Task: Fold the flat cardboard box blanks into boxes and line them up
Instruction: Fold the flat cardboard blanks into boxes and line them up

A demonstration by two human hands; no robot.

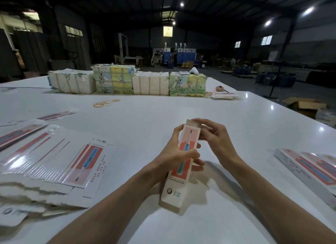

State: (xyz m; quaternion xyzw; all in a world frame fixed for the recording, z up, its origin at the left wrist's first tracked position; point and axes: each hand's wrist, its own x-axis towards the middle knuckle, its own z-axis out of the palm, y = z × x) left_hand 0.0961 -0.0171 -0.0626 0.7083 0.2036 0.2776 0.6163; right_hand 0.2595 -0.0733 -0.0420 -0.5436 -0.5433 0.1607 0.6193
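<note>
So from my remote seat, the biggest thing in shot was the white counter [163, 114], which took up pretty much the whole lower view. At 12 o'clock along its far edge sat a row of wrapped bundles [116, 80], butted side to side. My guess is that was stock parked out of reach until needed.

At 9 o'clock the flat blanks [60, 158] lay fanned out and overlapping, probably so the top one could be slid off with a quick swipe. Over at 3 o'clock were the finished boxes [307, 169], lying side by side and touching, so that's where the line-up was growing.

Dead centre, toward 6 o'clock, the box in progress [180, 174] was held up off the counter, printed face toward me and tilted. It already looked squared up into a tube shape. The left hand [172, 153] was wrapped round its middle, thumb across the front, I reckon to stop it collapsing flat. The right hand [216, 136] was pinching the top end, fingers curled on the flap there. That looked like tucking the end shut, though I couldn't see the flap itself properly.

Smallest bit: loose rubber bands [105, 103] at 11 o'clock, well apart from everything.
</note>
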